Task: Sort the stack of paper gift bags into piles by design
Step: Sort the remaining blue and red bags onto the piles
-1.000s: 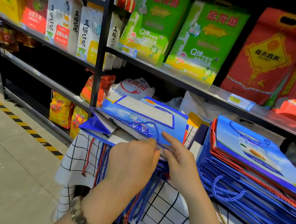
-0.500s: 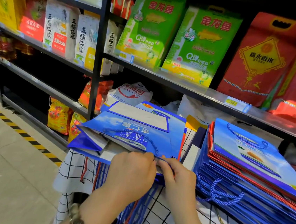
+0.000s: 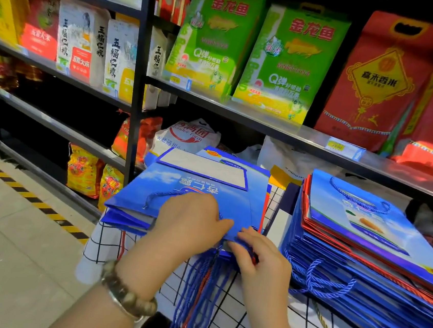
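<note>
Head camera looks down on a tabletop [image 3: 110, 243] under a checked cloth, set against a shelf [image 3: 268, 121] of rice packs. On the tabletop's left half lies a fanned stack of blue gift bags [image 3: 129, 217], its cord handles [image 3: 203, 282] hanging over the tabletop's near edge. The left grip [image 3: 190, 222], a bare hand with a bead bracelet [image 3: 127, 293], curls around the top bag [image 3: 194, 185] at its near edge. The right grip [image 3: 256, 253] pinches the stack's near edge just beside it. On the tabletop's right half sits a taller sorted pile [image 3: 363, 232].
</note>
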{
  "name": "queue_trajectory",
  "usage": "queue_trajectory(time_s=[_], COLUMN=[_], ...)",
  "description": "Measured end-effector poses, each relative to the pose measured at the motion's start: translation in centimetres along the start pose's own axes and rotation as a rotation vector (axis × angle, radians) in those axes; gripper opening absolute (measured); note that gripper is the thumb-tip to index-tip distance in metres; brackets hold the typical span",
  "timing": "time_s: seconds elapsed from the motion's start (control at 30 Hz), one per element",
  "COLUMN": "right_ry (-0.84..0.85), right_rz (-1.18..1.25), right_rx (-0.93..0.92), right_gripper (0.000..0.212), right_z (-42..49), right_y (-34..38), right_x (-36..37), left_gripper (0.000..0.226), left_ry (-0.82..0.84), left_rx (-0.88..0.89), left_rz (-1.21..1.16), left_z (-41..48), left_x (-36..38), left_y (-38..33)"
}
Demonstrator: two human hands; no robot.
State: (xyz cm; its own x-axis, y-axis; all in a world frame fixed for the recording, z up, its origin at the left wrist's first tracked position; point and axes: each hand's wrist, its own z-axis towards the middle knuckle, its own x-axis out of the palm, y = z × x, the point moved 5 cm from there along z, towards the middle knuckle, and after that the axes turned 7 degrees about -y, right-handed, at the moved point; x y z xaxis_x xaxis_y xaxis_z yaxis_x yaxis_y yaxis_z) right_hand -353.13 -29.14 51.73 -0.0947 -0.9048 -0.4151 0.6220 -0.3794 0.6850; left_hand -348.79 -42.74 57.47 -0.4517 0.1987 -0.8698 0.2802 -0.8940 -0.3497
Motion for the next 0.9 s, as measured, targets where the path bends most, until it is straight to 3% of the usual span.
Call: queue_trajectory(time_s=[0.1, 0.23, 0.37, 0.47, 0.5, 0.53, 0.6, 0.63, 0.7, 0.8, 0.83, 0.9], right_ry=[0.004, -0.007, 0.043, 0.267, 0.338, 0.349, 0.256, 0.194, 0.038, -0.16, -0.172, -0.205], right_rz=[-0.032, -0.022, -0.046, -0.154, -0.239, -0.333, -0.39, -0.352, -0.269, -0.205, -0.182, -0.166], right_rx=[-0.014, -0.037, -0.046, -0.143, -0.196, -0.288, -0.403, -0.391, -0.322, -0.223, -0.197, -0.21], right_gripper=[0.022, 0.03, 0.019, 0.061, 0.069, 0.064, 0.046, 0.047, 0.054, 0.03, 0.024, 0.025], right_z=[0.0, 0.0, 0.1, 0.0, -0.1, -0.3, -0.4, -0.2, 0.6, 2.0, 2.5, 3.0], right_y=[-0.4, -0.6, -0.4, 0.3, 0.3, 0.3, 0.2, 0.3, 0.8, 2.0, 2.2, 3.2], right_x=[-0.1, -0.4, -0.9, -0.8, -0.6, -0.5, -1.0, -1.3, -2.2, -3.8, -3.9, -3.8], left_gripper=[0.03, 0.026, 0.033, 0.033, 0.033, 0.033, 0.031, 0.029, 0.03, 0.029, 0.026, 0.034], left_ry=[0.075, -0.026, -0.145, -0.135, -0.119, -0.107, -0.154, -0.231, -0.494, -0.853, -0.894, -0.826], left_rx=[-0.03, -0.067, -0.077, -0.025, -0.007, 0.007, 0.023, 0.038, 0.114, 0.065, -0.005, -0.143], left_rz=[-0.029, -0.072, -0.039, -0.008, -0.011, -0.033, -0.096, -0.155, -0.237, -0.438, -0.551, -0.774], left_z=[0.2, 0.7, 1.5, 1.4, 1.4, 1.2, 0.9, 0.6, -0.1, -1.3, -1.3, -0.5], left_x=[1.8, 1.5, 0.3, 0.1, 0.2, 0.2, -0.3, -0.9, -2.8, -5.3, -5.5, -4.8], left_y=[-0.5, -0.4, 0.2, 0.1, 0.1, 0.2, 0.7, 1.2, 2.5, 6.5, 8.0, 10.1])
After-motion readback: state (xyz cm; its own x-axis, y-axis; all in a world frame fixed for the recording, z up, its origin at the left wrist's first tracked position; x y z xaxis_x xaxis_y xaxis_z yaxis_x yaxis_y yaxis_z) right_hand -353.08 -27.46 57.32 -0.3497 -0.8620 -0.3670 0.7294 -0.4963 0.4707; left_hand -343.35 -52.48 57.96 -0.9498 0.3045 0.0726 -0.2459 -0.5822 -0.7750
